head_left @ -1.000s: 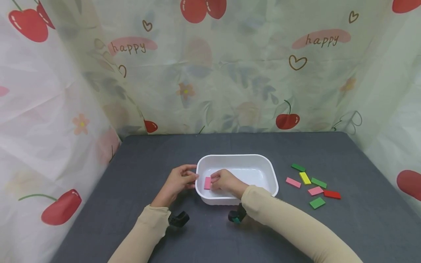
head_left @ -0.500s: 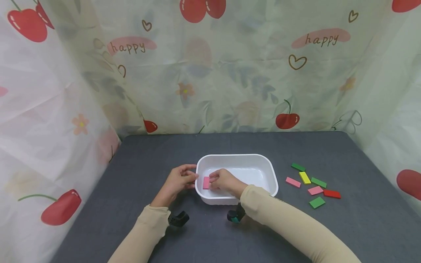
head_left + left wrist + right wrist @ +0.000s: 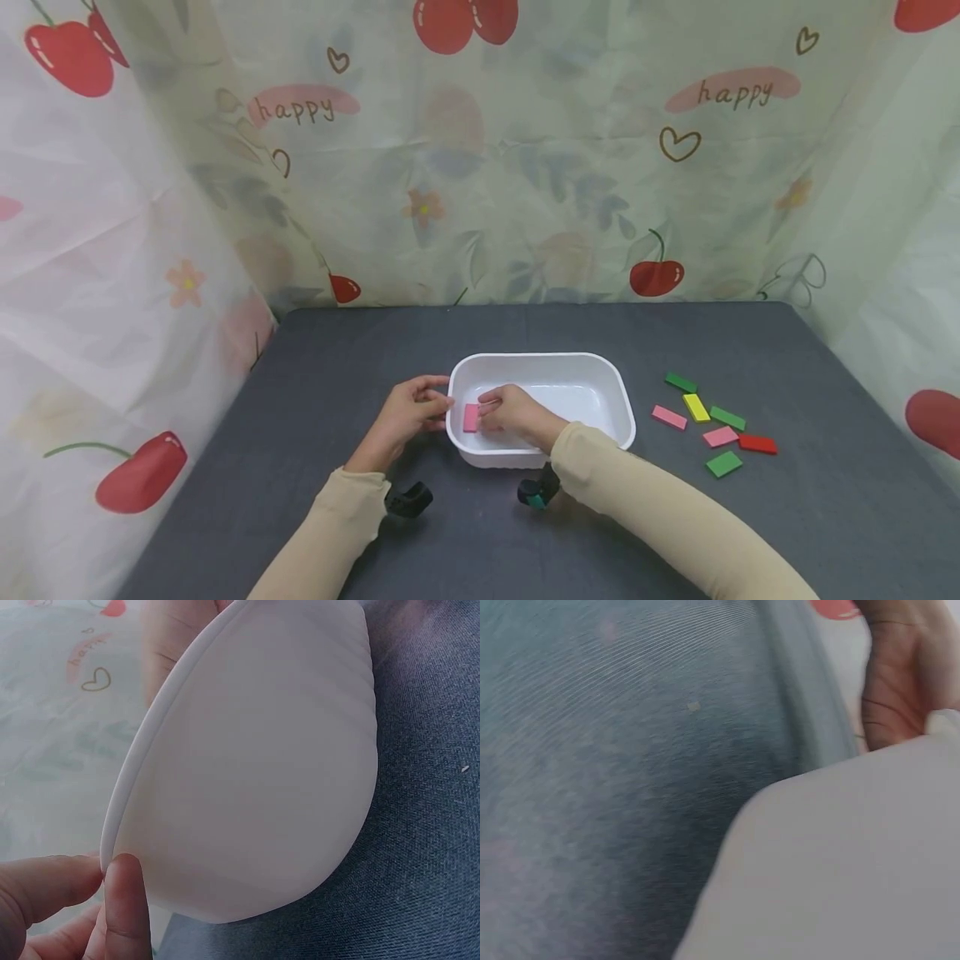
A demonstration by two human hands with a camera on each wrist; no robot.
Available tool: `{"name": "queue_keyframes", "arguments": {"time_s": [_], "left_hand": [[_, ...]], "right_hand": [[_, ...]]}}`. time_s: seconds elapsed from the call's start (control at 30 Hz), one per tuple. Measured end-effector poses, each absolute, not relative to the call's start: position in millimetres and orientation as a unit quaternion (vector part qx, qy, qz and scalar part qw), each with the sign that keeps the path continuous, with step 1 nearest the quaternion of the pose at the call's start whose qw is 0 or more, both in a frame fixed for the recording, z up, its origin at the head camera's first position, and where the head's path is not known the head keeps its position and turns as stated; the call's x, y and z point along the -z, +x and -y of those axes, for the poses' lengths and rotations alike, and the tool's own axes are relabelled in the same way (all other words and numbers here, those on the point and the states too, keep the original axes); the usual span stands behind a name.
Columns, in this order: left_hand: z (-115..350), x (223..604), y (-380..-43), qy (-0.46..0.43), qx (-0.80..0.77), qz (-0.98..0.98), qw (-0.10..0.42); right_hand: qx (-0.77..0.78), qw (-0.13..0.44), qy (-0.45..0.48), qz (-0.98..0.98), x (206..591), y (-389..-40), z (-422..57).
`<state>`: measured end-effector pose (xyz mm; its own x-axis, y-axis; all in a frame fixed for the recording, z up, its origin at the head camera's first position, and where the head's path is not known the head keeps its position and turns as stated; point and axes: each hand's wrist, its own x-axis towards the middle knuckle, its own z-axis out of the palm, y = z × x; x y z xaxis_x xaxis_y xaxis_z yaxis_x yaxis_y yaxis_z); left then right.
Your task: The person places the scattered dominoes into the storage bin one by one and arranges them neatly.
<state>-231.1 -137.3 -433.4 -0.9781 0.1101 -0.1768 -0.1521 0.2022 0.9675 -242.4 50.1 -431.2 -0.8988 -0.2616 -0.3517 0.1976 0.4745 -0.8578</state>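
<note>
A white plastic tub [image 3: 540,458] with rounded corners stands in the middle of the dark table. My left hand [image 3: 405,421] pinches its left rim; in the left wrist view a finger [image 3: 127,900] lies against the outer wall while another meets the rim. My right hand [image 3: 517,417] reaches into the tub, fingertips bent at the right edge of a pink domino block [image 3: 470,418]. This block lies near the tub's left end, its right side partly hidden by the fingers. The right wrist view shows part of the right hand [image 3: 896,690] above the tub's wall [image 3: 840,862].
Right of the tub lie several loose domino blocks: green [image 3: 723,464], yellow [image 3: 696,407], pink [image 3: 669,417] and red [image 3: 757,443]. A cherry-patterned curtain [image 3: 525,192] encloses the table's back and sides. A black camera mount [image 3: 408,500] sits at the left wrist, another [image 3: 538,492] at the right.
The pink block and the right fingertips have shifted very slightly left inside the tub. The left hand and the loose blocks stay in place.
</note>
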Motion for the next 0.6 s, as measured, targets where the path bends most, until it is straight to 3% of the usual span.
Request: {"name": "queue_keyframes", "arguments": {"time_s": [0.37,0.6], "left_hand": [[136.5,429.9,-228.6,-0.023,-0.625,-0.774,0.102],[136.6,429.6,-228.6,-0.032,-0.619,-0.778,0.102]], "right_hand": [[0.621,0.23,-0.042,-0.748,403.7,-238.2,-69.2],[0.634,0.187,-0.109,-0.743,370.1,-227.2,-105.8]]}}
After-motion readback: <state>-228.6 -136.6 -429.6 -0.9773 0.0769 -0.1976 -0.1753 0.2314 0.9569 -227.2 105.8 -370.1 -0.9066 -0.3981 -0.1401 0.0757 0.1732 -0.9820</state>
